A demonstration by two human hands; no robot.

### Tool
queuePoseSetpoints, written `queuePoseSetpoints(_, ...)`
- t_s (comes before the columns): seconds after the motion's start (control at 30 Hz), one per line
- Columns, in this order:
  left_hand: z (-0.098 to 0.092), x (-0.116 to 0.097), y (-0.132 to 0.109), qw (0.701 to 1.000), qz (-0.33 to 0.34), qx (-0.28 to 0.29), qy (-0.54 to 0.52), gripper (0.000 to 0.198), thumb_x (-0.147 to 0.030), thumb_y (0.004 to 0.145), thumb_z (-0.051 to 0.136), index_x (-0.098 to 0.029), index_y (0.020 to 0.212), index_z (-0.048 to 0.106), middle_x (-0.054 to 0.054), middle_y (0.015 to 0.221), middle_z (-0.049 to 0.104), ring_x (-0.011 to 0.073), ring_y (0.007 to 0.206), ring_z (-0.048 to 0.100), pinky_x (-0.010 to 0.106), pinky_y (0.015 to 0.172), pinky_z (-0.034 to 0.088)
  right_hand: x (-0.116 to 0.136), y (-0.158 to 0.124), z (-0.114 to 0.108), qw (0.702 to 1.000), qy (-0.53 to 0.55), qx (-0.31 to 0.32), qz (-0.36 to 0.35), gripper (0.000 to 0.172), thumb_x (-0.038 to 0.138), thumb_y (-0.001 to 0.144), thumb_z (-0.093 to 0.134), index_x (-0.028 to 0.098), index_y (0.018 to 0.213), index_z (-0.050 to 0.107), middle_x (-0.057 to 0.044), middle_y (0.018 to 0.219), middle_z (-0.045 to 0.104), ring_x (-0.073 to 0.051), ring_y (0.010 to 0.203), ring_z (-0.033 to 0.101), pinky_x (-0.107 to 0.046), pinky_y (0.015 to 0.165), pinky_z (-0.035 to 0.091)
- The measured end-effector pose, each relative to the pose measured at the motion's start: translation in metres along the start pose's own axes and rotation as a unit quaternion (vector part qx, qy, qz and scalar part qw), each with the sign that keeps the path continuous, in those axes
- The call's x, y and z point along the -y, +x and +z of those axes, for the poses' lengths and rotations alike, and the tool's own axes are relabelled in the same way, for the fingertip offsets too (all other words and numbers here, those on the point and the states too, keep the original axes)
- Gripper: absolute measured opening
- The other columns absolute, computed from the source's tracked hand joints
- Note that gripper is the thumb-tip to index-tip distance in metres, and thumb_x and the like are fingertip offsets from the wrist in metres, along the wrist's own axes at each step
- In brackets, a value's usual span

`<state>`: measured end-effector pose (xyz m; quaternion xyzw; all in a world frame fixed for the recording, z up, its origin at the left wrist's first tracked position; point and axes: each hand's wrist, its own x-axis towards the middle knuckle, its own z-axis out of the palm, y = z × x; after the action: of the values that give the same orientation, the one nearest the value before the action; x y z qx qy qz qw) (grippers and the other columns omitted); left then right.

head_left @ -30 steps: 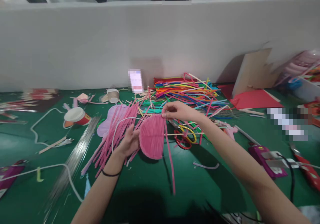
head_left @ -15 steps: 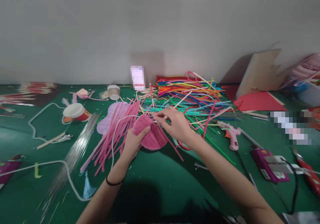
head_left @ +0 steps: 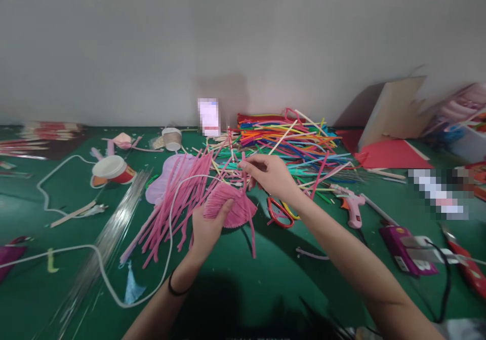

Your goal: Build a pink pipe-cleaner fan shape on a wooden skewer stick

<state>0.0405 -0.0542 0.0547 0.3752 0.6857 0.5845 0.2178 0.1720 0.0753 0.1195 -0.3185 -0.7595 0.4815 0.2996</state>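
My left hand [head_left: 208,226] is closed on a pink ribbed, fan-like piece [head_left: 228,205] that looks built from pipe cleaners, thumb across its front. Just above its right edge, my right hand [head_left: 268,175] pinches a pink pipe cleaner [head_left: 251,233], which hangs down over that edge. From behind the right hand a pale thin stick [head_left: 283,137] slants up; its lower end is hidden. Left of the piece lie many loose pink pipe cleaners [head_left: 163,223], partly over a lilac flat shape [head_left: 157,188]. Red-handled scissors [head_left: 280,213] rest beneath my right wrist.
Behind my hands spreads a pile of coloured pipe cleaners [head_left: 288,135]. A pink glue gun [head_left: 353,205] lies to the right, near a purple box [head_left: 406,251]. A white cable [head_left: 170,218] crosses the left side, past thin wires [head_left: 117,218] and a paper cup [head_left: 114,170].
The pink pipe cleaner has swung from a slant to nearly upright at the piece's right edge. My right hand has risen slightly, and the pale stick has tilted steeper. The pink piece has turned and dipped.
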Motion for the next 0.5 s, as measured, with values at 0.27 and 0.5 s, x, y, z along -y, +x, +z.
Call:
queuePoseSetpoints(0.27, 0.004, 0.025, 0.011, 0.988, -0.081, -0.045, -0.125, 0.032, -0.038, 0.068, 0.08, -0.014, 0.088, 0.072, 0.004, 0.082, 0.074, 0.0207, 0.076, 0.069, 0.031, 0.075, 0.055, 0.006, -0.02, 0.0, 0.989, -0.137, -0.056, -0.024, 0.023, 0.035, 0.09, 0.059, 0.022, 0.106, 0.068, -0.004, 0.091, 0.073, -0.016, 0.069, 0.064, -0.027, 0.063, 0.046)
queuePoseSetpoints(0.5, 0.003, 0.04, 0.022, 0.968, -0.062, -0.088, -0.226, 0.041, -0.032, 0.067, 0.081, -0.015, 0.103, 0.069, 0.006, 0.101, 0.074, 0.0212, 0.093, 0.069, 0.035, 0.09, 0.053, -0.022, -0.06, -0.012, 0.877, -0.464, 0.113, 0.049, 0.032, 0.042, 0.085, 0.066, 0.019, 0.107, 0.065, -0.01, 0.073, 0.071, -0.028, 0.072, 0.068, -0.03, 0.058, 0.042)
